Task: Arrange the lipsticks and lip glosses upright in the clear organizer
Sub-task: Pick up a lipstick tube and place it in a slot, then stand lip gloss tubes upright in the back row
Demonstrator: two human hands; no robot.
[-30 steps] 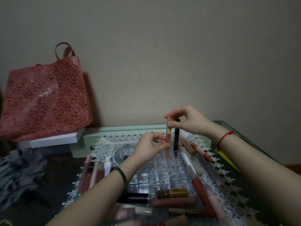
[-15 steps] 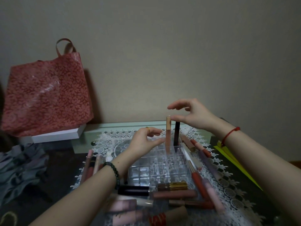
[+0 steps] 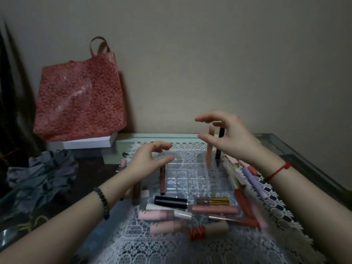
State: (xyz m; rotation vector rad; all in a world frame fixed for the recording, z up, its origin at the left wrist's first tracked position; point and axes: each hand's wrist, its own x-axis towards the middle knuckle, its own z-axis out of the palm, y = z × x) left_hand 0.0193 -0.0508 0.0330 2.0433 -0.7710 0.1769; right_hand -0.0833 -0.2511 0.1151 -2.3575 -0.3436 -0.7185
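Note:
A clear gridded organizer (image 3: 198,180) lies on a lace mat. Two tubes stand upright in its far right cells: a beige lip gloss (image 3: 210,149) and a dark one (image 3: 219,147). My right hand (image 3: 230,139) hovers open just in front of their tops, touching neither as far as I can see. My left hand (image 3: 147,161) is open over the organizer's left edge, empty. Several lipsticks and glosses lie flat around the organizer, among them a black tube (image 3: 170,201), a gold-capped tube (image 3: 213,201) and a pink tube (image 3: 158,214).
A red patterned bag (image 3: 80,100) stands on a white box (image 3: 87,142) at the back left. Grey cloth (image 3: 40,180) is bunched on the left. The glass table's edge (image 3: 304,155) runs along the right, and a wall rises close behind.
My right hand has let go of the beige gloss, which now stands upright in the organizer. Both hands have opened and drawn back, the left one moving leftwards.

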